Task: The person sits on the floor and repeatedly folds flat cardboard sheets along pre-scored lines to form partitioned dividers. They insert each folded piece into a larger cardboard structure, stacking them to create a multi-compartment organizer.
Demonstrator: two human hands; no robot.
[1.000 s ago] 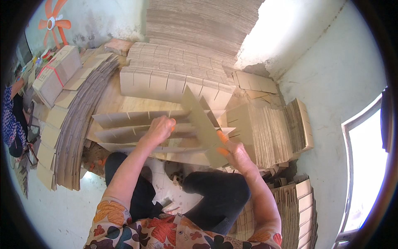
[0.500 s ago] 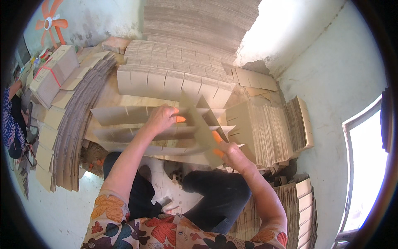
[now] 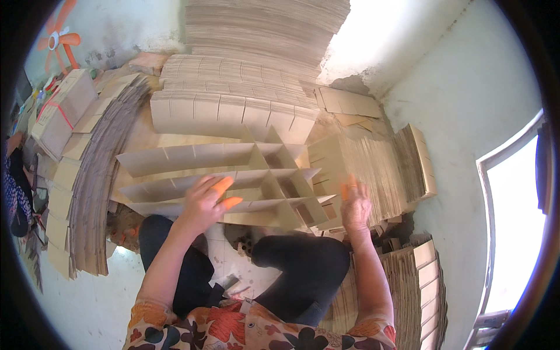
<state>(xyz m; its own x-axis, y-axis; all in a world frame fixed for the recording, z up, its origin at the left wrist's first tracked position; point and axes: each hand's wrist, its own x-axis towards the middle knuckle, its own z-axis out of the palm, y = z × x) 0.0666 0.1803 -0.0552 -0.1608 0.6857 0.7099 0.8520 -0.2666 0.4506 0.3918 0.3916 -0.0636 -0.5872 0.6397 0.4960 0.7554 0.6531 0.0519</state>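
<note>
A grid of slotted cardboard dividers (image 3: 269, 170) stands before me, with long strips running left to right and shorter cross strips slotted in at its right end. My left hand (image 3: 205, 201) rests over the nearer long strips. Its thumb and forefinger, in orange finger covers, are apart with a gap between them. To the right of the grid, my right hand (image 3: 356, 205) is at the near edge of a stack of slotted cardboard strips (image 3: 378, 175). Its fingers are close together on a strip's edge, partly hidden and slightly blurred.
Behind the grid stands a long row of slotted cardboard (image 3: 233, 111), with a tall cardboard pile (image 3: 262, 29) beyond. More stacked cardboard (image 3: 99, 169) curves along the left, beside a strapped box (image 3: 64, 114). Another stack (image 3: 402, 286) is at lower right. Another person's sleeve (image 3: 17, 181) shows far left.
My right hand has let go of a cross strip, now in the grid, and moved right to the stack. My left hand has moved nearer to me and left. The whole view has shifted slightly.
</note>
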